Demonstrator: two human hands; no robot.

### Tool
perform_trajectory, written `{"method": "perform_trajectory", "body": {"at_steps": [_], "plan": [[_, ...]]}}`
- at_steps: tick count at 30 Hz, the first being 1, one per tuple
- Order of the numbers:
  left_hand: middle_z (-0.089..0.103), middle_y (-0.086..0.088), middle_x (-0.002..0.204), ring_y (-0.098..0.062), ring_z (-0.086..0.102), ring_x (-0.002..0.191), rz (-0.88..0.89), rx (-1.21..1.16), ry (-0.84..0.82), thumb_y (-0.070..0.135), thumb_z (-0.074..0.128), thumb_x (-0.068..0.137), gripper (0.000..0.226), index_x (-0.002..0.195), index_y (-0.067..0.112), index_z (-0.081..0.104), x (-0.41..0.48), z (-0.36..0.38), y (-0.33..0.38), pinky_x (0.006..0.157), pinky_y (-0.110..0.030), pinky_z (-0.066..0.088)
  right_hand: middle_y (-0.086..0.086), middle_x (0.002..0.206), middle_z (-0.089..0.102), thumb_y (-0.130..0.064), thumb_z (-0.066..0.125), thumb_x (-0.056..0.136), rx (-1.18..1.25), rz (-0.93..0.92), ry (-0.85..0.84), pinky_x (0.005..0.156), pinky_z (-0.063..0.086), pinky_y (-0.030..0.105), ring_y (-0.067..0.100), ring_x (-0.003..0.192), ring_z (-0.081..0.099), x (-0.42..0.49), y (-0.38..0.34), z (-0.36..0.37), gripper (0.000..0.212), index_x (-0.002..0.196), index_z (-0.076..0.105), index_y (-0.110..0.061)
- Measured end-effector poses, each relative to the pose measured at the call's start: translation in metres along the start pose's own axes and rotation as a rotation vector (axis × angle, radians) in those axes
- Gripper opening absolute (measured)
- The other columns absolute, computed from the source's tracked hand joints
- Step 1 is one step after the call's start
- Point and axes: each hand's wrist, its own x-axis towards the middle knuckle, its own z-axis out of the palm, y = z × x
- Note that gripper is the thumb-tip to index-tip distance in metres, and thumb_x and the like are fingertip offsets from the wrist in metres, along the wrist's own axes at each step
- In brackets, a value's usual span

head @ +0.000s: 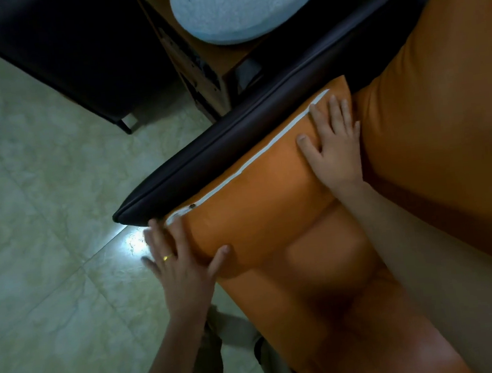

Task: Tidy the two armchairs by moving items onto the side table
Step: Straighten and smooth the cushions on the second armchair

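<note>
Your left hand [183, 262] clamped the orange cushion [256, 206] at its near end; your right hand [336, 146] lay flat, fingers spread, on its far end. The cushion leaned against the dark armrest [262, 123], probably steadied for lifting toward the side table [195, 58] beyond that armrest.

The cushion [259, 212] is orange with a white zip strip, against a black armrest [262, 117]. A pale blue fuzzy cushion [238, 5] sits on the brown side table [195, 61]; the floor tiles [37, 208] are pale green marbled.

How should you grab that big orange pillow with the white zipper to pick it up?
Grip the orange rectangular cushion by its two short ends, one hand from each side. It lies long against the black padded armrest; the left hand already cups the near end, the right hand lies flat on the far end.
</note>
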Motion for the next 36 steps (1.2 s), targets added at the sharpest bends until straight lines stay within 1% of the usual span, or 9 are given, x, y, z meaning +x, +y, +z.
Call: {"method": "perform_trajectory", "body": {"at_steps": [3,5,8,11,14,18,22,28,36], "plan": [[-0.016,0.01,0.168,-0.017,-0.007,0.155,-0.358,-0.373,-0.001,0.07,0.077,0.07,0.129,0.157,0.042,-0.012,-0.04,0.006,0.001,0.12,-0.055,0.018,0.006,0.171,0.0,-0.056,0.033,0.102,0.197,0.2,0.071,0.125,0.008,0.055,0.028,0.157,-0.004,-0.046,-0.008,0.016,0.068,0.162,0.015,-0.029],[0.015,0.026,0.165,0.0,0.023,0.148,-0.416,-0.679,-0.076,0.057,0.084,0.07,0.127,0.151,0.057,-0.014,-0.054,0.027,0.018,0.116,-0.035,0.037,0.011,0.17,-0.002,-0.054,0.034,0.101,0.304,0.292,0.097,0.124,0.011,0.056,0.033,0.156,-0.002,-0.089,-0.017,0.037,0.071,0.162,0.013,-0.023],[0.047,0.049,0.13,0.018,0.055,0.115,-0.435,-0.776,-0.102,0.044,0.089,0.073,0.121,0.156,0.05,0.002,-0.059,0.067,0.028,0.085,-0.007,0.049,0.009,0.17,-0.007,-0.058,0.03,0.101,0.436,0.39,0.085,0.12,0.024,0.059,0.035,0.156,0.004,-0.121,-0.027,0.062,0.073,0.162,0.003,-0.027],[0.051,0.044,0.125,0.021,0.055,0.108,-0.45,-0.765,-0.105,0.052,0.086,0.073,0.108,0.155,0.042,0.018,-0.06,0.076,0.02,0.085,-0.013,0.048,0.011,0.169,-0.009,-0.058,0.031,0.102,0.453,0.414,0.064,0.12,0.026,0.058,0.037,0.155,0.005,-0.116,-0.027,0.064,0.073,0.162,0.002,-0.028],[0.05,0.049,0.124,0.024,0.052,0.109,-0.357,-0.686,-0.17,0.052,0.081,0.077,0.096,0.153,0.044,0.022,-0.064,0.061,0.013,0.077,-0.001,0.045,0.005,0.169,-0.013,-0.059,0.034,0.102,0.472,0.386,-0.016,0.122,0.022,0.056,0.034,0.156,0.002,-0.118,-0.021,0.047,0.073,0.161,-0.002,-0.035],[0.056,0.011,0.135,-0.016,0.058,0.123,-0.415,-0.508,-0.519,0.038,0.081,0.082,0.085,0.15,0.029,0.031,-0.072,0.037,0.022,0.092,-0.033,0.049,-0.001,0.17,-0.003,-0.055,0.035,0.103,0.463,0.415,-0.147,0.122,0.024,0.051,0.026,0.156,0.009,-0.138,-0.01,0.008,0.066,0.161,0.006,-0.039],[0.056,-0.002,0.14,-0.015,0.055,0.117,-0.188,-0.255,-0.904,0.035,0.076,0.087,0.068,0.147,0.025,0.045,-0.081,0.022,0.06,0.09,-0.028,0.047,-0.003,0.17,0.008,-0.054,0.033,0.104,0.528,0.456,-0.106,0.123,0.022,0.048,0.02,0.156,0.007,-0.175,0.005,-0.027,0.06,0.16,0.013,-0.041],[0.054,0.017,0.139,-0.009,0.052,0.123,0.213,-0.123,-1.087,0.047,0.071,0.086,0.067,0.147,0.04,0.043,-0.061,0.037,0.164,0.085,-0.02,0.043,0.002,0.161,0.034,-0.041,0.041,0.103,0.492,0.742,0.166,0.117,0.033,0.042,0.022,0.148,0.031,-0.239,0.042,-0.054,0.058,0.158,0.023,-0.036],[0.046,0.009,0.151,-0.004,0.041,0.134,0.81,0.07,-1.284,0.048,0.068,0.09,0.066,0.149,0.033,0.043,-0.067,0.07,0.268,0.104,-0.021,0.03,0.006,0.15,0.046,-0.032,0.052,0.1,0.343,1.209,0.593,0.107,0.038,0.037,0.024,0.132,0.044,-0.341,0.06,-0.074,0.051,0.15,0.043,-0.029]]}}
